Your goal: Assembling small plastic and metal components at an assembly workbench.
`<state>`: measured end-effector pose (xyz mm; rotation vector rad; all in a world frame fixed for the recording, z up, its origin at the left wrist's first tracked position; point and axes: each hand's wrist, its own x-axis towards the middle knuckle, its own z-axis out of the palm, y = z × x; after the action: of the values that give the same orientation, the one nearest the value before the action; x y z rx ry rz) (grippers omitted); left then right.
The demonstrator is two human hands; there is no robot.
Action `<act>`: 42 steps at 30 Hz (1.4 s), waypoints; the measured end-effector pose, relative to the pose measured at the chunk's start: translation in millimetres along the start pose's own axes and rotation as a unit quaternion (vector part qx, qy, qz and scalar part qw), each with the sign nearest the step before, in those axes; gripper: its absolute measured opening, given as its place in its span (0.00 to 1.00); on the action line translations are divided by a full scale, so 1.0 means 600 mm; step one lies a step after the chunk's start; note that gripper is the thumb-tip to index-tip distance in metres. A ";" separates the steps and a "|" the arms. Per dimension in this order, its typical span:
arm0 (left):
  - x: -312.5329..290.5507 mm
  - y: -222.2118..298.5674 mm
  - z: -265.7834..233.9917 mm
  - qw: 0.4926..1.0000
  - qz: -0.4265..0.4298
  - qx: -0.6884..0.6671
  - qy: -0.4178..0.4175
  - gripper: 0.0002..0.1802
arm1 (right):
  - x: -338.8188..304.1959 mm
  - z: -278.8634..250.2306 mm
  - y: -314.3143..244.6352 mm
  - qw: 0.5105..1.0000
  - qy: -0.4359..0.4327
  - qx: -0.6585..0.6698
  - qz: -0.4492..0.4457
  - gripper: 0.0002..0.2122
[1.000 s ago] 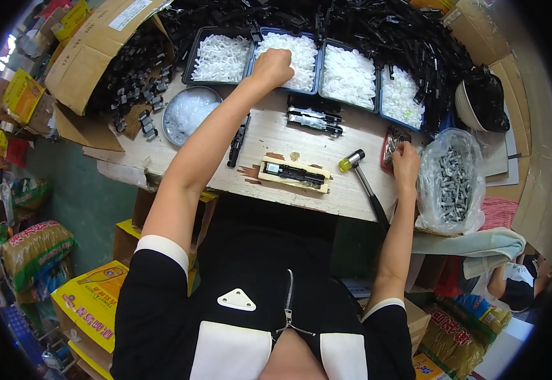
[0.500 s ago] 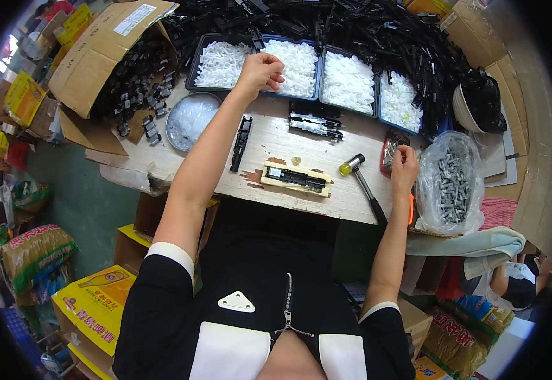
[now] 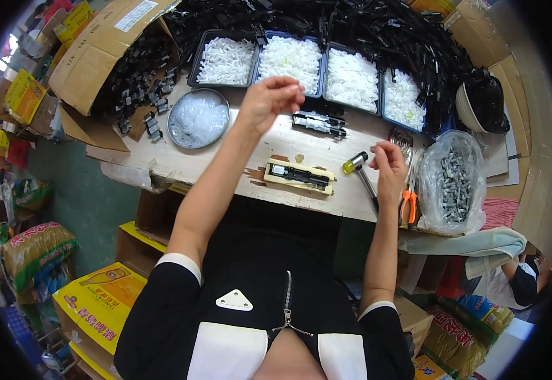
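Observation:
My left hand (image 3: 271,104) is above the table, just in front of the trays of white plastic pieces. Its thumb and fingertips are pinched together; whatever they hold is too small to make out. My right hand (image 3: 390,170) hovers beside the hammer (image 3: 354,163), its fingers curled and thumb against them, with any content hidden. Between and nearer than the hands lies a cream holder (image 3: 271,179) with a long black plastic part (image 3: 301,176) set in it. Black assemblies with white middles (image 3: 319,124) lie beyond it.
White pieces fill several dark trays (image 3: 227,61) below a heap of black parts (image 3: 377,31). A round metal dish (image 3: 198,118) sits left, near an open cardboard box (image 3: 101,54). At right are orange-handled pliers (image 3: 408,206) and a clear bag (image 3: 453,180) of metal pieces.
My left hand has come back from the white-piece trays, nearer and slightly right. My right hand has moved left from the small red container toward the hammer, uncovering the pliers.

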<state>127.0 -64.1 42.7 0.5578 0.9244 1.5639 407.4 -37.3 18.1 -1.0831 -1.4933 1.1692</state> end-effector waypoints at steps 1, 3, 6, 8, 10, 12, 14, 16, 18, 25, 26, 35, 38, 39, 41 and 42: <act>-0.023 -0.016 -0.001 0.999 -0.016 -0.040 -0.012 0.07 | -0.012 0.024 -0.016 0.999 -0.021 0.037 -0.002 0.05; -0.070 -0.046 0.007 0.992 -0.060 -0.107 -0.013 0.07 | -0.038 0.066 -0.040 0.995 -0.071 0.069 -0.034 0.05; -0.119 -0.073 0.015 0.976 -0.112 -0.188 -0.010 0.07 | -0.058 0.113 -0.044 0.974 -0.124 -0.007 -0.191 0.04; -0.140 -0.077 0.012 0.976 -0.113 -0.184 -0.005 0.07 | -0.068 0.136 -0.059 0.962 -0.133 -0.028 -0.238 0.04; -0.153 -0.087 0.001 0.976 -0.116 -0.186 -0.016 0.07 | -0.075 0.146 -0.062 0.964 -0.135 -0.019 -0.227 0.04; -0.163 -0.090 -0.004 0.975 -0.118 -0.188 -0.029 0.07 | -0.076 0.151 -0.061 0.963 -0.139 -0.015 -0.230 0.04; -0.173 -0.090 -0.004 0.976 -0.120 -0.181 -0.012 0.07 | -0.078 0.154 -0.057 0.961 -0.141 -0.023 -0.236 0.04; -0.181 -0.088 -0.001 0.975 -0.120 -0.185 -0.007 0.07 | -0.081 0.156 -0.056 0.959 -0.143 -0.031 -0.244 0.04; -0.183 -0.089 -0.001 0.975 -0.120 -0.190 -0.002 0.08 | -0.085 0.158 -0.058 0.952 -0.156 -0.052 -0.256 0.04; -0.186 -0.106 -0.005 0.970 -0.116 -0.214 0.007 0.08 | -0.086 0.163 -0.048 0.908 -0.123 -0.148 -0.372 0.05; -0.187 -0.106 -0.005 0.971 -0.108 -0.212 0.009 0.08 | -0.088 0.162 -0.048 0.914 -0.118 -0.144 -0.361 0.06; -0.191 -0.108 0.003 0.981 -0.088 -0.169 0.025 0.07 | -0.084 0.159 -0.038 0.914 -0.143 -0.160 -0.344 0.05; -0.201 -0.098 0.013 0.993 -0.058 -0.098 0.038 0.09 | -0.084 0.159 -0.044 0.938 -0.161 -0.118 -0.283 0.04; -0.204 -0.098 0.015 0.993 -0.059 -0.099 0.039 0.09 | -0.085 0.160 -0.046 0.955 -0.170 -0.076 -0.233 0.04; -0.210 -0.099 0.018 0.999 -0.035 -0.027 0.029 0.11 | -0.085 0.160 -0.043 0.963 -0.169 -0.066 -0.200 0.04; -0.213 -0.104 0.018 0.999 -0.036 -0.028 0.030 0.11 | -0.085 0.159 -0.042 0.970 -0.167 -0.056 -0.167 0.04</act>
<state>199.1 -184.5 16.8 0.4364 0.9336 1.5442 321.0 -107.0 23.6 -0.6873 -1.9368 1.0707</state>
